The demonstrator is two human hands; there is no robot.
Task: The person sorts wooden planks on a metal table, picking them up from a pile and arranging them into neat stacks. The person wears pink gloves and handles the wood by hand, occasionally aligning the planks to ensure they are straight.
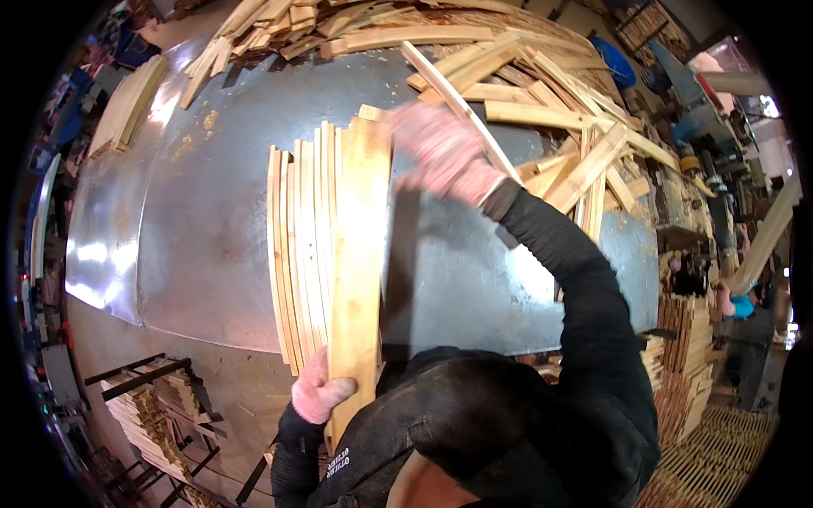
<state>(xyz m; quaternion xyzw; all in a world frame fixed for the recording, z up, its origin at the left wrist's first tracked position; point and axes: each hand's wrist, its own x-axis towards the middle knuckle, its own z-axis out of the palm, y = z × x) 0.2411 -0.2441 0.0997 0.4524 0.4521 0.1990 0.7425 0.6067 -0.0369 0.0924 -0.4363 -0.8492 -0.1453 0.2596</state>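
Note:
A wide pale wooden board [359, 254] lies lengthwise toward me, its near end reaching past the table's front edge. My left hand [317, 391], in a pink glove, is closed round that near end with the thumb on top. Directly left of the board stands a row of narrow wooden strips [305, 245] packed side by side on the metal table. My right hand [445, 157], also gloved in pink, is smeared by motion beside the board's far end; whether it touches the board I cannot tell. A loose strip [457, 110] slants just behind that hand.
Loose wooden pieces [584, 169] lie jumbled at the table's right and along its far side. A small stack of boards [129, 106] rests at the far left of the metal table [212, 212]. Stacked wood [152, 415] stands on a rack at lower left, with more piles [686, 356] at right.

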